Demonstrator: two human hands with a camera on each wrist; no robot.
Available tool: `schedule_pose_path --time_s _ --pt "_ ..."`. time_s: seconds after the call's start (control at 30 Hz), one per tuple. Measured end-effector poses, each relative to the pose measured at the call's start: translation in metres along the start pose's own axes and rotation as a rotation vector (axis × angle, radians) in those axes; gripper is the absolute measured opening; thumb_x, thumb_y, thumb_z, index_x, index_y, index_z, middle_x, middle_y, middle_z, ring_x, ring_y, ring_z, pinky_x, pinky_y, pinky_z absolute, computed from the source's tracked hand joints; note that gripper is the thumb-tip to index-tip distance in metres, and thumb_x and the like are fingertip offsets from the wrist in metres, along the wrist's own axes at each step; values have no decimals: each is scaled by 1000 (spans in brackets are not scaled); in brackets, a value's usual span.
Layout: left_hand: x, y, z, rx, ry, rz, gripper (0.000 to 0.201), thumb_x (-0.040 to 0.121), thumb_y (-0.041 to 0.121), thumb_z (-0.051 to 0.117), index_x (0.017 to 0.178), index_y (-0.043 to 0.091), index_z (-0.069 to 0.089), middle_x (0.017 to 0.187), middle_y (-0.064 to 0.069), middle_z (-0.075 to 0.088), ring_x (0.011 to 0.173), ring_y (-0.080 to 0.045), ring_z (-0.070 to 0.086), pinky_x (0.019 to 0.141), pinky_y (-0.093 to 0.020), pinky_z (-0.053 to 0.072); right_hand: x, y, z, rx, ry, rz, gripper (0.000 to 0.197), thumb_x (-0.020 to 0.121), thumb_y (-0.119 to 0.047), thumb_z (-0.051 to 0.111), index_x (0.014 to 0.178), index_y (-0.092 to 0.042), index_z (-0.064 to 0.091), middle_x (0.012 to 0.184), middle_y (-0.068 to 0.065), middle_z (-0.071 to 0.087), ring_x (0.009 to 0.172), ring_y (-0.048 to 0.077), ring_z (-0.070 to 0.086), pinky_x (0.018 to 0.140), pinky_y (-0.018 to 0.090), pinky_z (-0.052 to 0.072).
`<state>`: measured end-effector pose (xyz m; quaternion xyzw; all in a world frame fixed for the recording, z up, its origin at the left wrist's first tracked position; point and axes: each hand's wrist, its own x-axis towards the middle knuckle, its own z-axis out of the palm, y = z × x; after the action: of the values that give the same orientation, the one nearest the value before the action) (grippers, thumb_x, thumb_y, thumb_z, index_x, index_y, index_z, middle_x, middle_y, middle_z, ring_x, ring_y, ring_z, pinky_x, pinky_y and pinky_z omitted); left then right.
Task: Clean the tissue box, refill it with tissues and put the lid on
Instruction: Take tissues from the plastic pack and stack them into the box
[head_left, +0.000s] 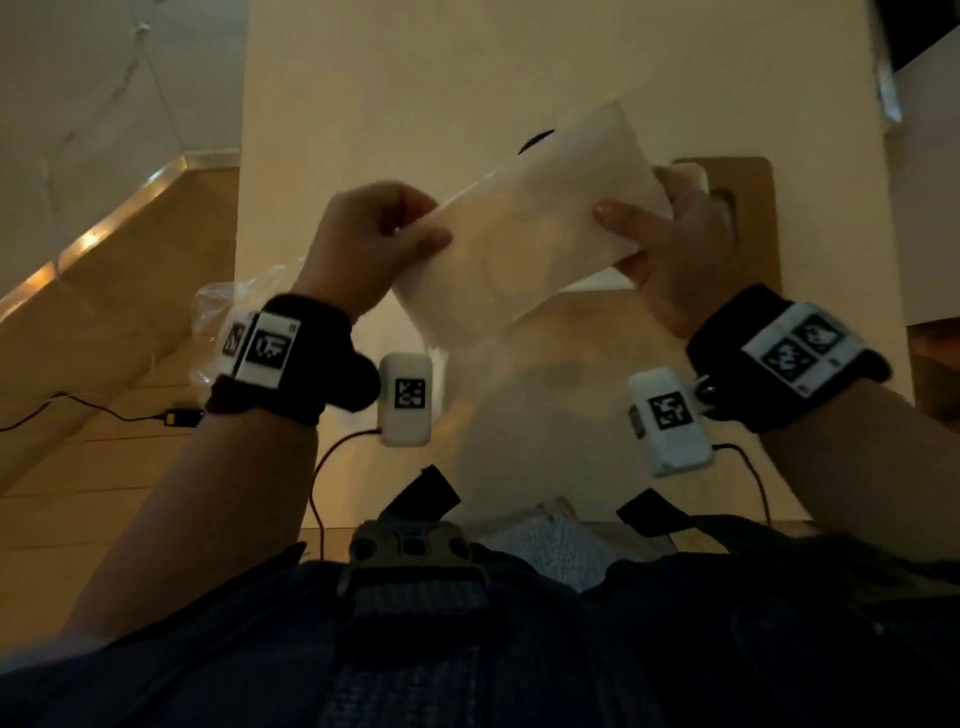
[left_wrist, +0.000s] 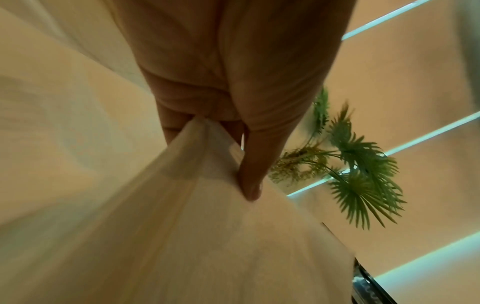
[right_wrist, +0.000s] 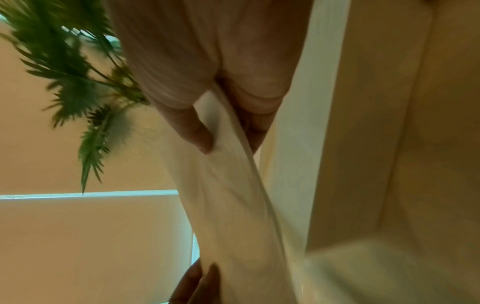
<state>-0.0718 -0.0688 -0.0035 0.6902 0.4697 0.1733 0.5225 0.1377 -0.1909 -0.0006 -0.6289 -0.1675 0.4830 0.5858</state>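
A cream stack of tissues (head_left: 524, 234) hangs tilted above the table, held at both ends. My left hand (head_left: 379, 234) pinches its left end between thumb and fingers; the left wrist view shows that hand (left_wrist: 233, 82) clamped on the tissues (left_wrist: 207, 236). My right hand (head_left: 675, 249) grips the right end, thumb on top. In the right wrist view this hand (right_wrist: 207, 51) squeezes the tissues (right_wrist: 228, 195) just beside the white tissue box (right_wrist: 317, 123), whose inside is bare. The box (head_left: 602, 281) is mostly hidden under the stack. A wooden lid (head_left: 753, 234) with a slot lies flat to the right.
A crumpled clear plastic wrapper (head_left: 223, 312) sits at the table's left edge. A white cloth (head_left: 561, 540) lies at the near edge by my body. A small dark oval mark (head_left: 535, 141) shows beyond the stack. A green plant (left_wrist: 358, 174) stands farther off.
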Motion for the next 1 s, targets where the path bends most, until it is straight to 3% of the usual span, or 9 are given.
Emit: schedule_pose_path --time_s 0.1,0.17,0.27,0.33,0.47,0.67,0.8,0.9,1.0 --pt "35 22 26 51 -37 71 15 77 11 69 91 17 70 80 3 67 73 -7 60 78 -26 54 8 -5 -46 -348 62 -8 35 73 -20 75 103 -15 57 108 8 67 97 20 67 81 36 56" --pt "55 31 48 135 -77 97 17 78 11 67 94 16 71 86 -2 68 76 -6 60 79 -23 52 13 -7 -67 -631 113 -10 36 80 -16 71 112 -10 56 113 10 65 97 20 64 83 36 54" --pt "77 30 75 368 -113 99 20 80 16 64 99 16 72 102 -8 71 93 -17 63 84 -24 48 23 -8 -81 -933 37 2 31 81 -12 64 110 -2 58 112 19 65 99 31 62 87 47 53" --pt "83 24 85 551 -156 80 23 84 19 60 105 18 71 113 -8 69 104 -24 61 92 -31 47 28 -9 -80 -1073 -24 26 25 81 -12 59 103 0 61 107 23 62 96 35 59 81 43 52" --pt "84 11 89 784 -133 132 30 87 21 52 111 20 69 116 -12 67 108 -36 52 94 -42 42 35 -9 -74 -1270 -38 -14 24 81 -12 60 100 1 58 98 21 58 99 38 54 87 44 42" --pt "83 7 83 717 1 293 28 88 19 50 106 14 71 106 -13 72 97 -37 56 87 -42 45 40 -15 -83 -1264 18 -100 72 71 -18 78 130 -8 37 131 17 44 116 30 45 95 37 39" --pt "80 9 79 761 32 331 30 86 23 49 107 17 70 108 -13 70 98 -37 54 85 -41 44 42 -16 -83 -1354 -135 -265 47 73 -16 76 115 -12 54 119 14 51 99 26 51 91 43 44" --pt "69 15 82 799 -14 336 36 79 27 68 113 20 66 118 -13 59 108 -36 49 92 -43 40 43 -4 -76 -1569 -336 -219 41 77 -27 71 115 -17 60 120 10 54 115 31 46 97 53 38" --pt "53 14 90 896 -169 301 43 75 32 72 116 26 64 125 -8 55 116 -32 47 100 -45 33 45 0 -76 -1566 -344 -232 38 79 -29 67 116 -19 60 122 9 54 120 31 43 99 54 33"
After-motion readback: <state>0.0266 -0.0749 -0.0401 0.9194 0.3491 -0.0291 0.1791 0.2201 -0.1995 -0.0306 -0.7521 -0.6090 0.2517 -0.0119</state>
